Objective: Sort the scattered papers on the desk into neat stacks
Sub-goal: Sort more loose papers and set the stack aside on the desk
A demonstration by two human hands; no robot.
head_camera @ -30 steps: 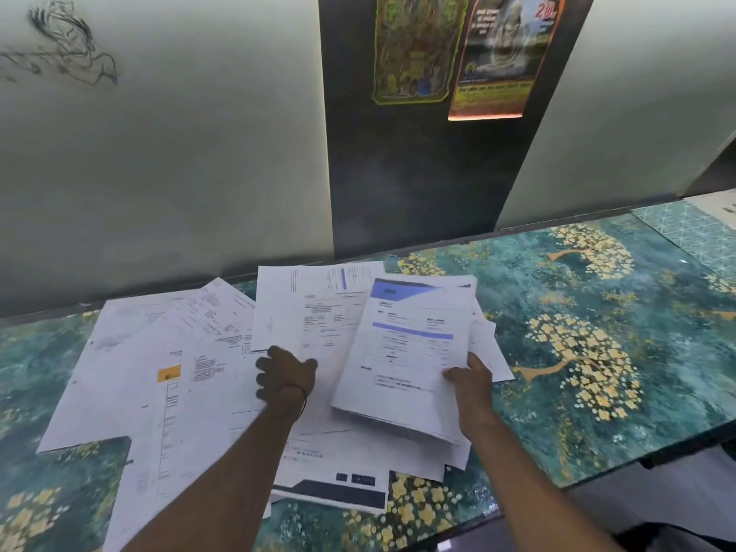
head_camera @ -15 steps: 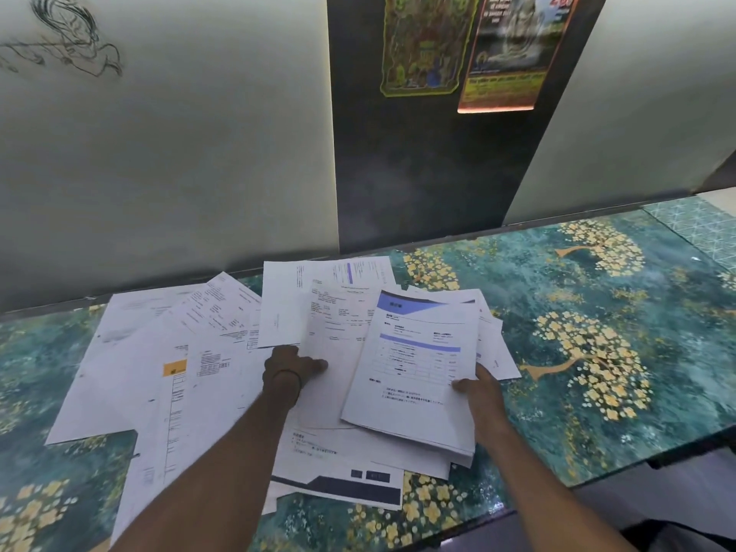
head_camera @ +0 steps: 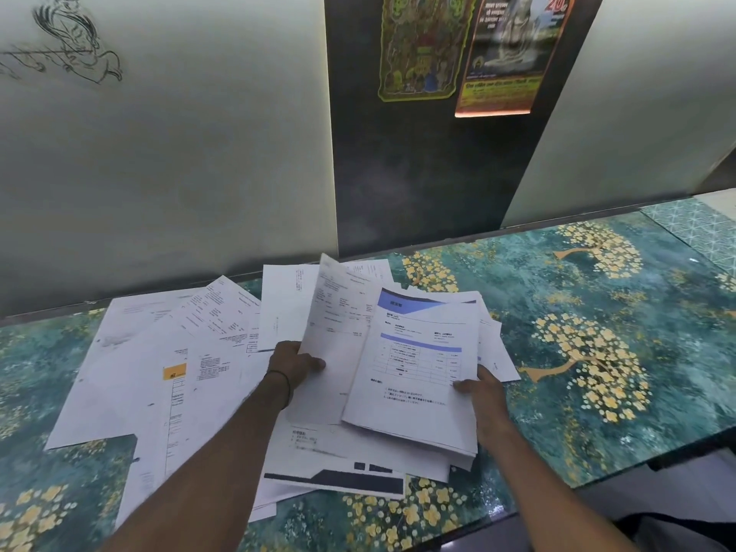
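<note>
Several white printed papers (head_camera: 151, 376) lie scattered and overlapping across the left and middle of the desk (head_camera: 597, 312). My left hand (head_camera: 292, 362) pinches the left edge of a single sheet (head_camera: 338, 336), which is lifted and tilted up. My right hand (head_camera: 480, 388) grips the right edge of a small bundle of sheets (head_camera: 418, 376) whose top page has a blue header; the bundle is raised off the pile. A sheet with a dark band (head_camera: 338, 478) lies under it near the front edge.
The desk has a teal top with yellow flower trees and runs along a pale wall (head_camera: 179, 153) with a dark panel (head_camera: 418, 173) carrying two posters. Its right half (head_camera: 617, 372) shows bare surface. The front edge (head_camera: 597, 482) is close to my body.
My left hand has closed on one sheet and lifted it, tilting it toward the blue-header bundle. My right hand still holds the bundle, slightly raised.
</note>
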